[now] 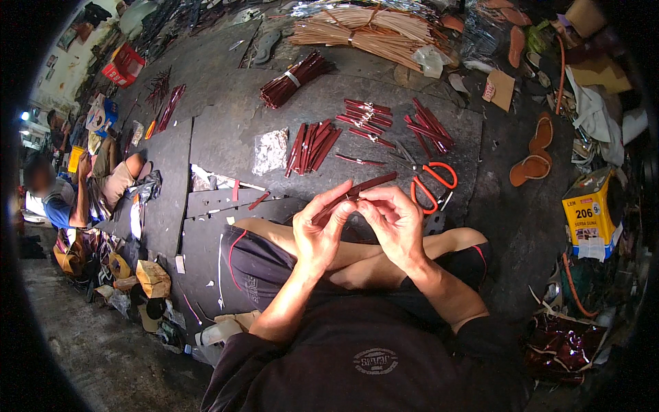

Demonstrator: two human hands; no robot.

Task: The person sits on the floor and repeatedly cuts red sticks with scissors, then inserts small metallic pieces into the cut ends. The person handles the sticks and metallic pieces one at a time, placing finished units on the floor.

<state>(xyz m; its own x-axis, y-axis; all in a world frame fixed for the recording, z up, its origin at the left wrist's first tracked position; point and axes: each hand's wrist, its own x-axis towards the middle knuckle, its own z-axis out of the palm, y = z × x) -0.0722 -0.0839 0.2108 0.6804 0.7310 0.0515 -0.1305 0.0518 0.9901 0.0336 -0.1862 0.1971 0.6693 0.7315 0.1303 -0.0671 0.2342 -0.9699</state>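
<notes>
Above my crossed legs, my left hand [319, 225] and my right hand [398, 223] meet, their fingertips pinched on a dark red strip [377, 181]. Something small sits between the fingertips, too tiny to make out. Just beyond my right hand lie scissors with orange handles [453, 180]. Ahead on the mat is a loose pile of red strips [312, 147], and beside it a group of strips with shiny metal pieces [367, 113]. Further right is another strip pile [429, 127]. A clear bag of small silvery pieces [271, 151] rests to the left.
A tied dark red bundle [292, 79] and tan strip bundles [350, 34] lie farther off. Brown sandals [532, 170] and a yellow box [590, 213] are at right. Another person [62, 202] sits at left, near bags and a red box [123, 65].
</notes>
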